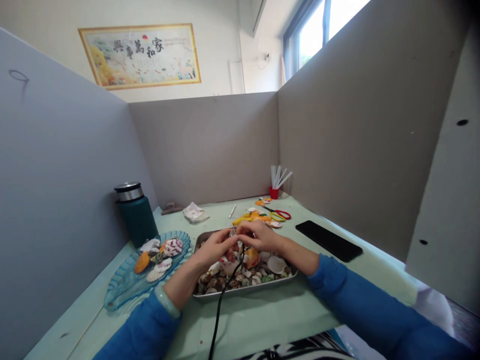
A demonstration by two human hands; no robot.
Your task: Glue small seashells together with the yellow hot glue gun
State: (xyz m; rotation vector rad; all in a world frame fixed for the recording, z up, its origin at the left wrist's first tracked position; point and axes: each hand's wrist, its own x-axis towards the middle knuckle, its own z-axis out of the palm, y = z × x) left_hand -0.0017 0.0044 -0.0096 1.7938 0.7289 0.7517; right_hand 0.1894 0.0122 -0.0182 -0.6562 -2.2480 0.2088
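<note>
Above a metal tray (pixel 240 291) full of small mixed seashells (pixel 258 277), my two hands meet fingertip to fingertip. My left hand (pixel 216 248) is curled, thumb against fingers, and what it pinches is too hidden to name. Beside it, my right hand (pixel 259 236) also has its fingers bent together, the thing between them not clear. A black cord (pixel 221 305) rises from the near table edge to just below the right fingertips; whether it is held I cannot tell. A larger orange shell (pixel 252 258) and a white scallop shell (pixel 276 265) lie in the tray.
Left stands a blue plastic dish (pixel 118 287) with scallop shells, and a green bottle (pixel 137 215). Beyond the tray are yellow-red scissors (pixel 279 215), a yellow object (pixel 243 218), crumpled paper (pixel 195 212) and a red cup (pixel 274 192) of white sticks. A black phone (pixel 328 241) lies right. Partitions surround the table.
</note>
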